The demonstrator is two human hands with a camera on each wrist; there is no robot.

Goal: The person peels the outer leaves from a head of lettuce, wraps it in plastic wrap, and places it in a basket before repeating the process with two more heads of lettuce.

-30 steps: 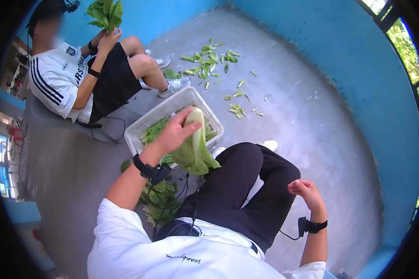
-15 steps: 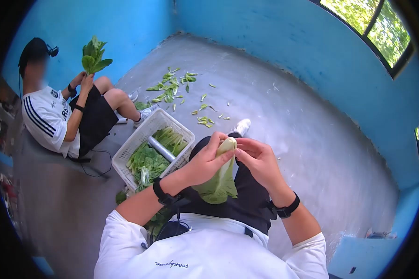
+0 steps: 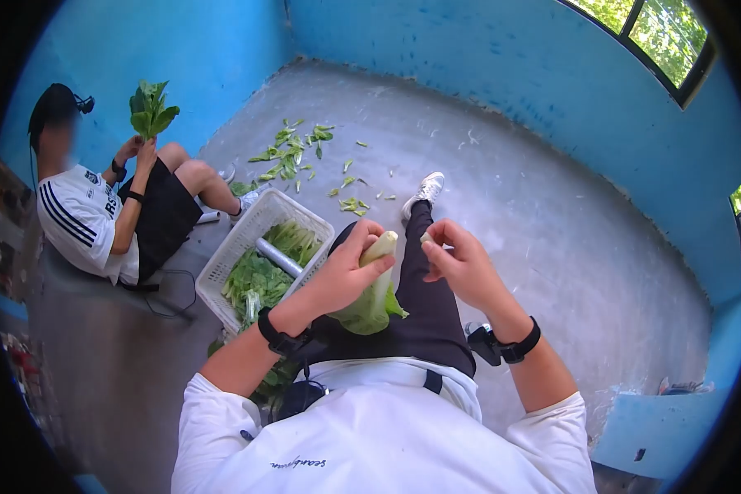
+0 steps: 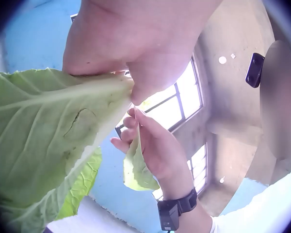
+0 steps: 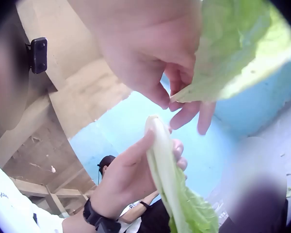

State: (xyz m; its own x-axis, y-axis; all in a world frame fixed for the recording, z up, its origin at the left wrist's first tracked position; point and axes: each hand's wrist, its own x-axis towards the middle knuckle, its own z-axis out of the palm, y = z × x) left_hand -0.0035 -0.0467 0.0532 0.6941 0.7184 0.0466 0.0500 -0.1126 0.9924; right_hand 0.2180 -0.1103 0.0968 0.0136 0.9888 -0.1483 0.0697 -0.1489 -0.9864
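Observation:
My left hand (image 3: 350, 267) grips a small Chinese cabbage (image 3: 365, 311) near its pale stem end, its green leaves hanging down over my lap. Seen from the right wrist, the white stalk base (image 5: 157, 131) sticks up past the thumb of that hand. A short gap to the right, my right hand (image 3: 465, 262) pinches a single loose leaf (image 5: 237, 58) by its narrow pale end, between thumb and fingertips. That leaf (image 4: 138, 170) hangs below the right fingers in the left wrist view. In the head view the hand mostly hides it.
A white plastic crate (image 3: 214, 290) with greens (image 3: 263, 276) and a silvery tube (image 3: 278, 258) stands left of my legs. Trimmed leaves (image 3: 286, 154) lie scattered on the grey floor. Another person (image 3: 90, 206) sits at the left holding leafy greens (image 3: 151, 111).
My right hand rose from beside my right leg to the cabbage stem, then drew away rightward with a leaf. The left hand brought the cabbage from over the crate to above my lap.

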